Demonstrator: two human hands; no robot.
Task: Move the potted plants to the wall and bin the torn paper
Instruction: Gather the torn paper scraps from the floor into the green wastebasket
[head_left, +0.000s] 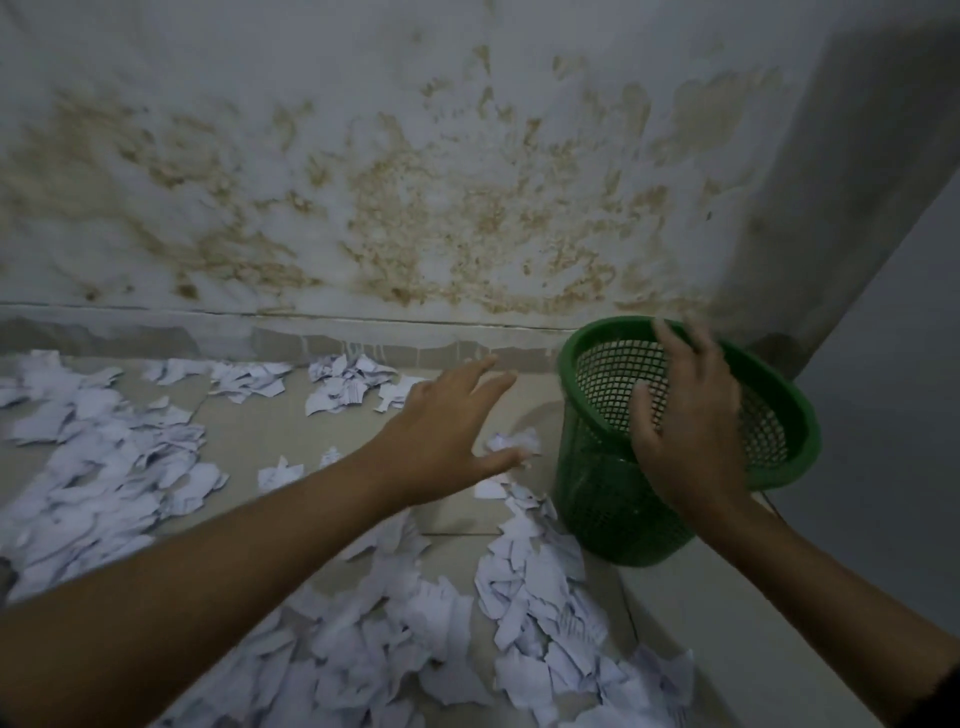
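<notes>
At the right of the frame the right hand (685, 421) hangs spread over the tilted green plastic mesh bin (613, 499), probably to steady it, while the left hand (447, 431), fingers straight and empty, reaches over the torn white paper pieces (104, 467) scattered across the lower left; no potted plants are visible.

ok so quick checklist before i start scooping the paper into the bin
1. Green mesh bin within reach: ok, it stands tilted in the corner.
2. Bin has room: ok, the part inside that shows is empty.
3. Right hand free: ok, open over the rim.
4. Left hand free: ok, open, holding nothing.
5. Torn paper near bin: ok, scraps lie at its base.
6. Potted plants moved: cannot tell, none in view.
</notes>
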